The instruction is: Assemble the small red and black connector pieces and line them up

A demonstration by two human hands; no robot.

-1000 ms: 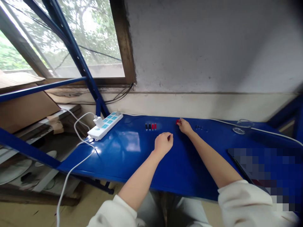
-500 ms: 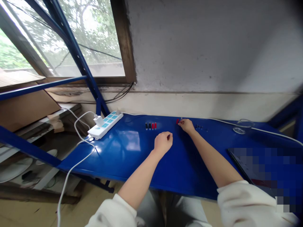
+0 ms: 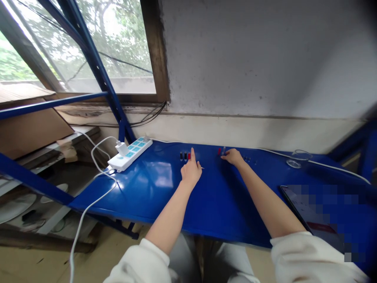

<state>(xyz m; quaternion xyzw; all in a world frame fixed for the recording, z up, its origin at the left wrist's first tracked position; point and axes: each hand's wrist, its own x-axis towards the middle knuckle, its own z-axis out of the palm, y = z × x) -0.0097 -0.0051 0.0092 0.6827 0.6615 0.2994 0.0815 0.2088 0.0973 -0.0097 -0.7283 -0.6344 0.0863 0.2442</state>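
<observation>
My left hand (image 3: pixel 191 173) is over the middle of the blue table, its index finger stretched forward beside a row of small upright pieces. In that row are black cylinders (image 3: pixel 183 156) and a red cylinder (image 3: pixel 189 156); the finger partly covers the red end. From the curled fingers sticks a thin pale tip (image 3: pixel 202 168), too small to name. Farther right, my right hand (image 3: pixel 232 157) is closed in a pinch just beside a small clear piece (image 3: pixel 224 150) and a red piece (image 3: pixel 219 151). What its fingertips hold is too small to make out.
Tiny dark parts (image 3: pixel 246 158) lie right of my right hand. A round clear dish (image 3: pixel 293 162) stands farther right, with a dark flat device (image 3: pixel 309 220) nearer me. At the left are a white power strip (image 3: pixel 129 155), its cable and a blue frame (image 3: pixel 97 67).
My left hand has moved left and forward to the row, its index finger now stretched out. My right hand has stayed nearly in place, with the clear piece now showing more.
</observation>
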